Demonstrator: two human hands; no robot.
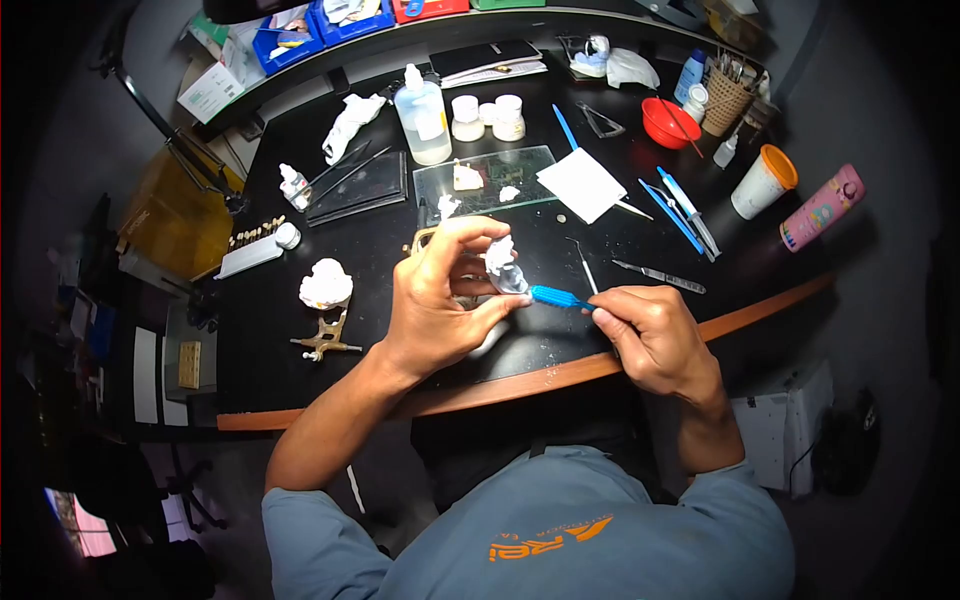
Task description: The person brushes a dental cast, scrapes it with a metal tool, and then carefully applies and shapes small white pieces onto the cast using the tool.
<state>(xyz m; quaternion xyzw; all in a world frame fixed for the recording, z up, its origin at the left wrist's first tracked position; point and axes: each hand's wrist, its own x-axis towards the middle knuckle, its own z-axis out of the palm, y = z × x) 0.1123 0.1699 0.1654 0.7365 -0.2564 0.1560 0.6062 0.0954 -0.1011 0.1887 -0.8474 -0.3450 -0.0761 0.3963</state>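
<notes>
My left hand (440,290) is curled around a small grey-white plaster dental piece (508,278), thumb below and fingertips above it. Pinched in my right hand (650,335) is a slim tool with a ribbed blue body (553,296), its far end right at the piece beside my left thumb. Behind my left hand, part of a brass-coloured frame (420,240) shows, mostly hidden. A metal articulator (328,335) topped by a lump of white plaster (326,284) stands to the left. Just beyond my right hand lie a thin probe (587,270) and a scalpel (660,276).
A glass slab (530,163) bears plaster bits, with a white paper pad (582,185) beside it. Farther back are a clear bottle (424,120), small jars (467,120) and a red bowl (670,125). An orange-lidded cup (765,182) and pink bottle (822,208) stand right. A wooden edge (480,396) borders the desk.
</notes>
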